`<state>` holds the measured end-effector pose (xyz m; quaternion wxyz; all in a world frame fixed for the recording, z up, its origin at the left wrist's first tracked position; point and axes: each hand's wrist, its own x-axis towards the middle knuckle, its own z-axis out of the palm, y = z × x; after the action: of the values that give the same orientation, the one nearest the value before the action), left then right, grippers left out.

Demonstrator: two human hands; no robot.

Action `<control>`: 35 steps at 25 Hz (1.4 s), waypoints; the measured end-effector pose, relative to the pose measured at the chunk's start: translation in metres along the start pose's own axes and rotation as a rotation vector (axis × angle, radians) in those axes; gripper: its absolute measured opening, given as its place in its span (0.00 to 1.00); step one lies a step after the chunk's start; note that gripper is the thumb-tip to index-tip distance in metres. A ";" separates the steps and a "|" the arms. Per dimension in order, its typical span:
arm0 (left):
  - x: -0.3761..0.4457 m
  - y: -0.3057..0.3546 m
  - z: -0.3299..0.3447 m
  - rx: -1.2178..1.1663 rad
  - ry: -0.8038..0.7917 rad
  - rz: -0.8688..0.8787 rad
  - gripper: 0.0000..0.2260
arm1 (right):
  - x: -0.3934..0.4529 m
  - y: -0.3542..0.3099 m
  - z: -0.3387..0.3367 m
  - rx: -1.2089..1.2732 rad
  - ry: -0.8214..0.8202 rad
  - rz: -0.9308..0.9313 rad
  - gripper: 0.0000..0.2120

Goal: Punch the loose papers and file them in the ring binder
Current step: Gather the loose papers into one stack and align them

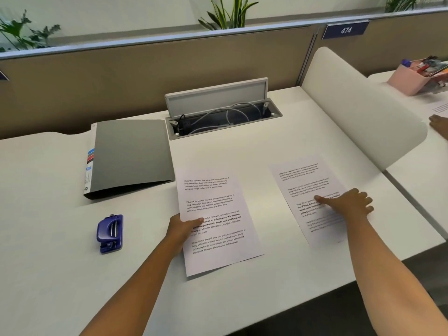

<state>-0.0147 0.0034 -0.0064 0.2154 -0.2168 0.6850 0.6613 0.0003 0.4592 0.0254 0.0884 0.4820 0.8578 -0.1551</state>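
Note:
Two printed sheets lie on the white desk (278, 275). My left hand (181, 226) pinches the left edge of the middle sheet (218, 229), thumb on top. My right hand (346, 202) rests flat with spread fingers on the right sheet (305, 183). A closed grey ring binder (131, 154) lies at the back left, just beyond the middle sheet. A blue hole punch (110, 232) sits on the desk to the left of my left hand.
An open cable hatch (218, 112) with wires sits behind the sheets. A curved white divider (358, 110) bounds the desk on the right. Beyond it are a pink organiser (409, 78) and another person's hand (438, 124). A brown partition (145, 76) runs along the back.

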 end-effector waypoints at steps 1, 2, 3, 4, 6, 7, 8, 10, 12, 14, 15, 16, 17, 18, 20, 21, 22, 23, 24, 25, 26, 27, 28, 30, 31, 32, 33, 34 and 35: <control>0.001 0.000 0.000 -0.001 0.000 -0.002 0.15 | 0.000 -0.002 -0.002 -0.008 -0.017 0.020 0.59; 0.001 0.000 0.000 0.000 0.003 -0.004 0.15 | 0.001 -0.004 -0.003 -0.020 -0.034 0.033 0.58; 0.001 0.000 0.000 0.001 0.009 -0.006 0.15 | 0.001 -0.006 -0.004 -0.036 -0.049 0.040 0.55; 0.002 -0.001 0.001 0.000 0.016 -0.007 0.15 | -0.002 -0.009 -0.005 -0.055 -0.056 0.040 0.52; 0.001 -0.002 0.001 -0.006 0.025 -0.007 0.16 | -0.008 -0.014 -0.008 -0.072 -0.051 0.013 0.44; 0.001 -0.002 0.002 -0.007 0.027 -0.006 0.16 | -0.012 -0.017 -0.011 -0.053 -0.043 -0.005 0.40; 0.001 -0.002 0.001 -0.008 0.028 -0.005 0.16 | -0.016 -0.020 -0.013 -0.014 -0.036 -0.016 0.38; 0.000 -0.003 0.000 -0.001 0.033 -0.004 0.17 | -0.026 -0.026 -0.017 0.081 -0.026 -0.034 0.35; -0.001 -0.003 -0.002 0.017 0.044 -0.002 0.17 | -0.038 -0.031 -0.019 0.157 0.027 -0.089 0.27; -0.003 -0.005 -0.004 0.018 0.045 -0.003 0.16 | -0.052 -0.039 -0.026 0.231 0.105 -0.176 0.16; -0.004 -0.006 -0.005 0.014 0.044 -0.006 0.16 | -0.059 -0.044 -0.031 0.266 0.142 -0.225 0.13; -0.005 -0.006 -0.006 0.010 0.043 -0.009 0.16 | -0.066 -0.050 -0.038 0.299 0.173 -0.271 0.12; -0.005 -0.007 -0.007 0.004 0.038 -0.011 0.15 | -0.074 -0.056 -0.046 0.336 0.203 -0.314 0.12; -0.006 -0.008 -0.008 -0.008 0.033 -0.015 0.15 | -0.081 -0.061 -0.053 0.383 0.230 -0.352 0.12; -0.006 -0.008 -0.009 -0.028 0.025 -0.021 0.15 | -0.095 -0.071 -0.066 0.505 0.266 -0.424 0.10; -0.008 -0.007 -0.009 -0.030 0.027 -0.015 0.15 | -0.103 -0.074 -0.071 0.569 0.270 -0.460 0.10; -0.010 -0.007 -0.009 -0.024 0.033 -0.011 0.15 | -0.109 -0.077 -0.073 0.626 0.259 -0.490 0.10; -0.012 -0.007 -0.008 -0.019 0.036 -0.004 0.14 | -0.115 -0.079 -0.072 0.678 0.232 -0.515 0.10; -0.013 -0.008 -0.008 -0.013 0.040 0.000 0.14 | -0.120 -0.080 -0.068 0.724 0.190 -0.536 0.10; -0.014 -0.008 -0.008 -0.008 0.040 0.008 0.13 | -0.124 -0.082 -0.061 0.764 0.134 -0.555 0.10; -0.017 -0.006 -0.007 -0.006 0.042 0.014 0.11 | -0.128 -0.084 -0.049 0.795 0.069 -0.567 0.09; -0.018 -0.005 -0.005 -0.015 0.046 0.026 0.09 | -0.132 -0.086 -0.035 0.824 -0.006 -0.572 0.09; -0.020 -0.004 -0.004 -0.032 0.061 0.028 0.07 | -0.137 -0.086 -0.020 0.850 -0.085 -0.566 0.09; -0.024 0.002 -0.001 -0.095 0.100 -0.013 0.14 | -0.148 -0.086 0.014 0.861 -0.218 -0.533 0.08; -0.023 0.003 -0.001 -0.117 0.114 -0.038 0.21 | -0.154 -0.085 0.031 0.849 -0.262 -0.522 0.07; -0.022 0.004 -0.002 -0.133 0.111 -0.058 0.27 | -0.161 -0.084 0.047 0.830 -0.292 -0.519 0.06; -0.019 0.002 -0.004 -0.153 0.095 -0.069 0.34 | -0.169 -0.083 0.060 0.802 -0.313 -0.525 0.06; -0.015 -0.002 -0.006 -0.170 0.064 -0.075 0.42 | -0.175 -0.082 0.071 0.767 -0.329 -0.531 0.06; -0.008 -0.009 -0.009 -0.187 0.047 -0.074 0.48 | -0.181 -0.081 0.078 0.733 -0.339 -0.534 0.07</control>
<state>-0.0034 -0.0059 -0.0087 0.2025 -0.2766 0.6165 0.7088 0.0254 0.2478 0.0212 0.0083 0.2121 0.8140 -0.5408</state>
